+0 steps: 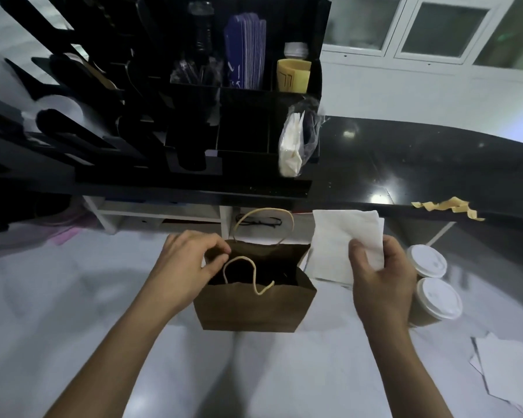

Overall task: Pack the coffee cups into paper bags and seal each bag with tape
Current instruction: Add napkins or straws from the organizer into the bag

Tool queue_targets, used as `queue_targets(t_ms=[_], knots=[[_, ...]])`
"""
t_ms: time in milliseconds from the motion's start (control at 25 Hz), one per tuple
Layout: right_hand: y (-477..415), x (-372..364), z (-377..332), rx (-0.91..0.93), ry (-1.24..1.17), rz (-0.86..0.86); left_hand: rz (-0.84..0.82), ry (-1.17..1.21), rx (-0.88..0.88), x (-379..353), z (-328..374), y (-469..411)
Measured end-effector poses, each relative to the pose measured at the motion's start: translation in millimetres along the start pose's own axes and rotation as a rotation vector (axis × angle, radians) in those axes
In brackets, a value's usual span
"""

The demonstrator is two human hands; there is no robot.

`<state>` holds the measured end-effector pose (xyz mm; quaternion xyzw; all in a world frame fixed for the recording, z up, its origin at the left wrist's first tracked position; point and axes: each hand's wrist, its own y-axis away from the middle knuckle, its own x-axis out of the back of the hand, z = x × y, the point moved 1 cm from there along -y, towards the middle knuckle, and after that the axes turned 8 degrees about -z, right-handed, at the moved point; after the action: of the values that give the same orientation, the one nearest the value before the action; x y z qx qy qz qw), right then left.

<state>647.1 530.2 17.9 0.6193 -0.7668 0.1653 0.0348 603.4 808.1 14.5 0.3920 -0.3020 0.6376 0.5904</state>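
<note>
A brown paper bag [251,309] with cord handles stands open on the white counter, in the middle of the head view. My left hand [187,267] pinches the bag's left rim and holds the mouth open. My right hand [381,273] grips a stack of white napkins [341,239] just right of the bag's opening. Two coffee cups [435,285] with white lids stand to the right, behind my right hand. What lies inside the bag is too dark to see.
A black organizer [224,101] with sleeves, stirrers and a napkin packet [293,146] stands on the raised black counter [420,164] behind the bag. Crumpled tan tape [447,206] lies on that counter's edge. White papers [507,369] lie at the right.
</note>
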Motion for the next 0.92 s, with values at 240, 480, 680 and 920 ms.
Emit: queue_targets(t_ms=[240, 480, 680, 920], knots=[[16.9, -38.5, 2.6, 0.561, 0.484, -0.069, -0.062, -0.16, -0.157, -10.9, -8.6, -7.1], [9.8, -71.5, 11.1, 0.819, 0.69, -0.452, -0.174, -0.139, -0.199, -15.0, -22.3, -8.5], [-3.2, -98.7, 5.3, 0.804, 0.797, -0.831, -0.177, -0.101, -0.209, -18.5, -26.6, -10.1], [-14.4, -121.4, 5.1, 0.338, 0.996, -1.262, -0.158, -0.096, -0.191, -18.4, -28.0, -12.3]])
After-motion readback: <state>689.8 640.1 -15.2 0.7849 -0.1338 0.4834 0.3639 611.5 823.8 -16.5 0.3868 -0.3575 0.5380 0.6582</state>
